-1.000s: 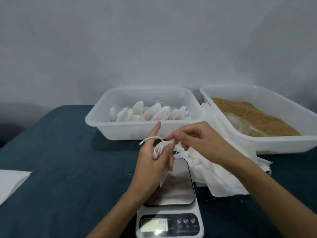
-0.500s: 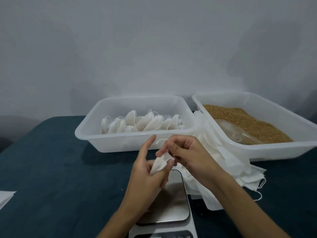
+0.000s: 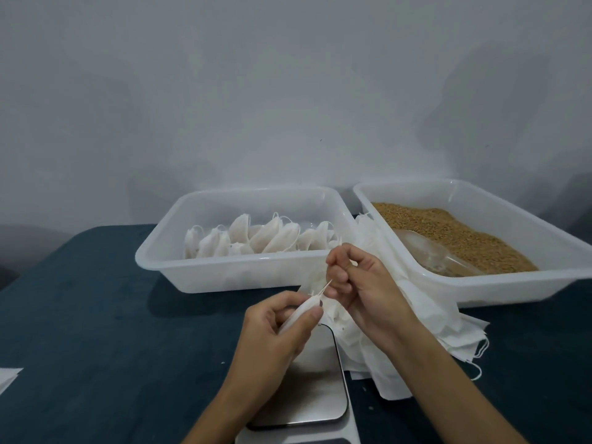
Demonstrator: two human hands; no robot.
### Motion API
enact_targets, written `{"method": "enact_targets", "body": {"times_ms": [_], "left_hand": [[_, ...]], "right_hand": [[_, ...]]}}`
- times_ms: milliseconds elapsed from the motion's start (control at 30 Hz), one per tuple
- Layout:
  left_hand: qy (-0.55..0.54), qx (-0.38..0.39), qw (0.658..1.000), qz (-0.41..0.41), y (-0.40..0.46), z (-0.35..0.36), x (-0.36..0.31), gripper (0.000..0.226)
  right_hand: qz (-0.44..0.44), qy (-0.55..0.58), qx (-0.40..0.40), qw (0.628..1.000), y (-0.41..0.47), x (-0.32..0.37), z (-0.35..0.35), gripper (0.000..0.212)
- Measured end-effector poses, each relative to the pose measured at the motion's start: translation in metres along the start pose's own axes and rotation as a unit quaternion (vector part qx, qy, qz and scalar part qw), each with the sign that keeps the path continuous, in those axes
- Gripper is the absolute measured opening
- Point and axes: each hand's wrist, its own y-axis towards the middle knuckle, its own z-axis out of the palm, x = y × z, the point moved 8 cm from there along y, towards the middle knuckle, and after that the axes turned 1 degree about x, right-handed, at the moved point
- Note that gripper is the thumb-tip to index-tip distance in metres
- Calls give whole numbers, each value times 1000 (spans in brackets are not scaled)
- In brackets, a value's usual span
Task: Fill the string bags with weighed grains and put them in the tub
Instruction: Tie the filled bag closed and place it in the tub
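Drawstring pulled over the scale

On the bench (image 3: 96, 315), the tub (image 3: 224, 270) holds filled bags; the left hand (image 3: 275, 334) grips a string bag (image 3: 299, 315) above the scale (image 3: 314, 389); the right hand (image 3: 362, 283) pinches its string (image 3: 326, 287), beside the grain tub (image 3: 499, 283).

Small packing workstation: scale (image 3: 301, 389), grain tub (image 3: 480, 283), bagged-sachet tub (image 3: 179, 270), cloth-covered table (image 3: 96, 315), bare wall (image 3: 256, 91).

I see a dark teal cloth-covered desk (image 3: 96, 315) running back to a plain pale grey wall (image 3: 256, 91). At the desk's left edge lies the corner of a flat white paper sheet (image 3: 8, 378), mostly cut off by the frame. Soft shadows fall across the wall.
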Motion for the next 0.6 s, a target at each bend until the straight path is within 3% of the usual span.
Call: {"method": "enact_targets", "body": {"times_ms": [467, 600], "left_hand": [[0, -5, 1000, 11, 2, -6, -4, 21], [22, -23, 999, 36, 11, -9, -15, 21]], "right_hand": [[-7, -40, 22, 999, 1, 0, 0, 24], [-18, -52, -19, 998, 2, 3, -7, 28]]}}
